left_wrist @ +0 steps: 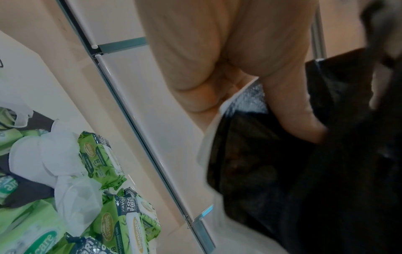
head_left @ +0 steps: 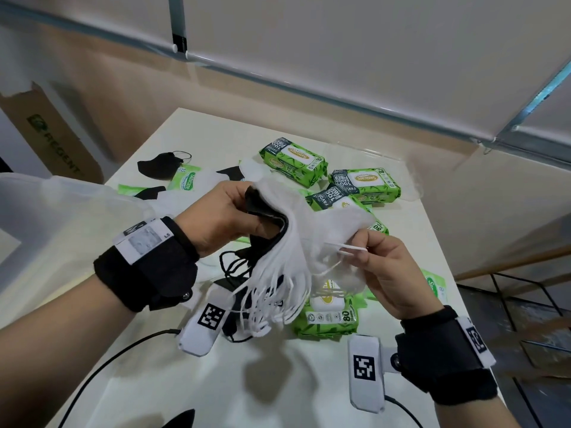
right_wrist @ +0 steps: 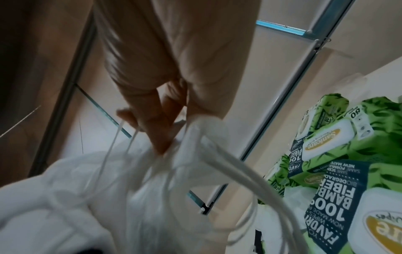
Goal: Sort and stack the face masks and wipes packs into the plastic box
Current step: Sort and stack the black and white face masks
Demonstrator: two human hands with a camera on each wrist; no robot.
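Observation:
My left hand (head_left: 234,211) grips a bunch of face masks (head_left: 287,242) held above the table, several white ones outside and black ones (left_wrist: 272,163) inside, ear loops dangling. My right hand (head_left: 370,257) pinches a white mask (right_wrist: 152,189) at the bunch's right side, an ear loop (head_left: 349,247) lying across its fingers. Green wipes packs (head_left: 293,159) lie on the white table (head_left: 154,381) beyond and below the hands. The translucent plastic box (head_left: 46,217) stands at the left.
More loose masks, a black one (head_left: 160,165) and white ones, lie among small green wipes sachets (head_left: 185,180) at the table's far left. A clear lid (head_left: 386,162) sits under the far packs. A cardboard box (head_left: 52,137) leans by the wall. The table's right edge drops to a stairwell.

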